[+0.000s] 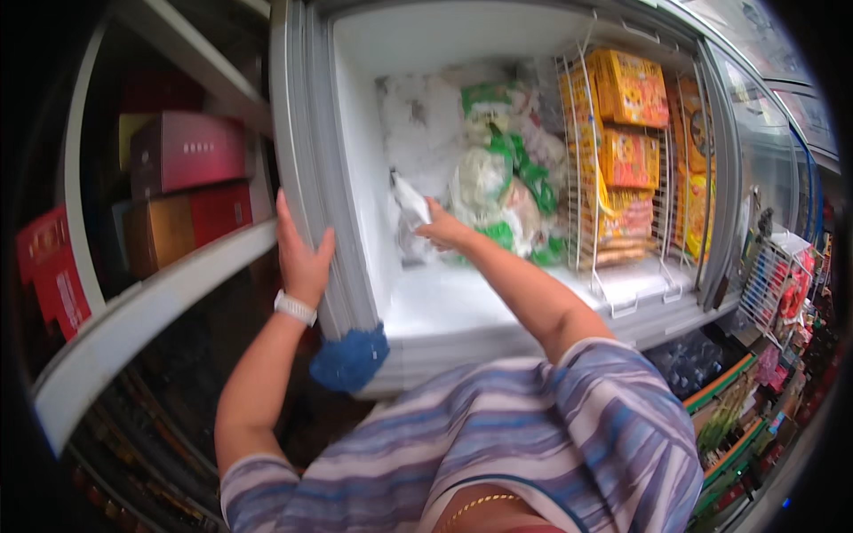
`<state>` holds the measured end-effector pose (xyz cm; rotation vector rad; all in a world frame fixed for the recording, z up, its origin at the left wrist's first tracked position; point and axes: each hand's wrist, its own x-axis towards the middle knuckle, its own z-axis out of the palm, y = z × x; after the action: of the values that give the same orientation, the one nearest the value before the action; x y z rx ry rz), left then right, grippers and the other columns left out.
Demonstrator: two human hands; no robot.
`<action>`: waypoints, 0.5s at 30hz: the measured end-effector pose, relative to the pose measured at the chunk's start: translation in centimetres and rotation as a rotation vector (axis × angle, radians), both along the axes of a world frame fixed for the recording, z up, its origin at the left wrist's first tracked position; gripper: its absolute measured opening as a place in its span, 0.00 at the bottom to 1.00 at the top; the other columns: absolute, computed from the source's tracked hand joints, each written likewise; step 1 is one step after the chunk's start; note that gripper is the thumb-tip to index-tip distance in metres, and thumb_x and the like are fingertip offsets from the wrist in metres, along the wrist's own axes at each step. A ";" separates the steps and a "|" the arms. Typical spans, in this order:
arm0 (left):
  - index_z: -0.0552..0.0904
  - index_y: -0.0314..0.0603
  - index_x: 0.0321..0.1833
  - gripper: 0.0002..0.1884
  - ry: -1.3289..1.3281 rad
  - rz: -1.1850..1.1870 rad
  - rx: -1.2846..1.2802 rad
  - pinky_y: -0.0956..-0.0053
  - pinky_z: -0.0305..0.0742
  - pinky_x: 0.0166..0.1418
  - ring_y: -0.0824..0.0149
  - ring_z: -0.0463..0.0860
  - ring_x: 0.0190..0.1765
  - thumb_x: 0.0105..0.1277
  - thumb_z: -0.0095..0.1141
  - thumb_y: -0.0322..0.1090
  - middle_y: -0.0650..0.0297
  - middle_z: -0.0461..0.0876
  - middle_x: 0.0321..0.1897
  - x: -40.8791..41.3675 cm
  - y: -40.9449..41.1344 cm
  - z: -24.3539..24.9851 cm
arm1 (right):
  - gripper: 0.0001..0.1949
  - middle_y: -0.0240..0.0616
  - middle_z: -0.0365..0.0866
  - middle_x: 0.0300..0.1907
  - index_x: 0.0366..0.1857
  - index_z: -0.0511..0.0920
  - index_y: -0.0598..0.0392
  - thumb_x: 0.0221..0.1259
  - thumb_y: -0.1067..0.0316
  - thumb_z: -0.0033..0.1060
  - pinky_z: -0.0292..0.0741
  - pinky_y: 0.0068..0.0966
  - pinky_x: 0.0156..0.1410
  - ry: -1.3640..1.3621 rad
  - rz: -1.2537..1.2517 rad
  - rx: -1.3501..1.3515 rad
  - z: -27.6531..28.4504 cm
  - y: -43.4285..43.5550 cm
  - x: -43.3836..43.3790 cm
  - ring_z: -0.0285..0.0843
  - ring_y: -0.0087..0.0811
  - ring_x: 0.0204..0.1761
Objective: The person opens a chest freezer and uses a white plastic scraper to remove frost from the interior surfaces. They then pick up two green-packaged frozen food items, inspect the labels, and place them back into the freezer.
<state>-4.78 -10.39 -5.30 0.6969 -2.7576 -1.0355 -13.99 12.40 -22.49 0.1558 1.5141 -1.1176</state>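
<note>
My right hand (443, 225) reaches down into an open chest freezer (433, 306) and is closed around one end of a narrow white object (409, 198). Motion blur hides what that object is; its far end looks dark. Below it lies a blurred, greyish, clear-looking bag (414, 243). Just right of my hand are whitish plastic bags with green parts (481, 176), their contents unclear. My left hand (303, 260), with a white band on the wrist, rests spread against the freezer's left metal frame (308, 166) and grips nothing.
A white wire basket (578, 166) inside the freezer holds yellow-orange packages (630, 86). Sliding glass (760, 133) is at the right. A blue cloth-like bundle (352, 360) covers the near left corner. Shelving (166, 273) on the left carries boxes (193, 150).
</note>
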 end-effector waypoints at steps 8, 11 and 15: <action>0.42 0.48 0.79 0.51 -0.138 -0.003 -0.060 0.56 0.69 0.68 0.39 0.69 0.67 0.60 0.64 0.38 0.38 0.61 0.70 0.2 -0.8 -0.1 | 0.42 0.35 0.78 0.27 0.74 0.59 0.40 0.49 0.69 0.65 0.65 0.25 0.20 0.122 0.131 0.261 1.1 12.6 -0.5 0.67 0.24 0.19; 0.46 0.46 0.78 0.47 -0.136 0.030 -0.119 0.54 0.73 0.63 0.39 0.73 0.63 0.62 0.63 0.43 0.39 0.66 0.65 -0.9 -1.8 -0.9 | 0.44 0.36 0.78 0.28 0.75 0.56 0.38 0.49 0.72 0.66 0.67 0.27 0.21 0.324 0.185 0.207 -1.2 10.4 -6.3 0.69 0.26 0.20; 0.51 0.44 0.75 0.44 -0.213 0.204 -0.239 0.53 0.75 0.61 0.39 0.74 0.62 0.63 0.62 0.45 0.41 0.68 0.64 -2.4 -0.1 -0.6 | 0.42 0.42 0.80 0.31 0.74 0.53 0.45 0.50 0.72 0.60 0.74 0.34 0.26 0.386 0.140 0.169 -3.3 2.6 -15.0 0.78 0.34 0.26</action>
<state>-7.23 -10.46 -5.94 1.0770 -2.8399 -0.6106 -29.01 14.98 -25.83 -0.0549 1.9332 -0.9417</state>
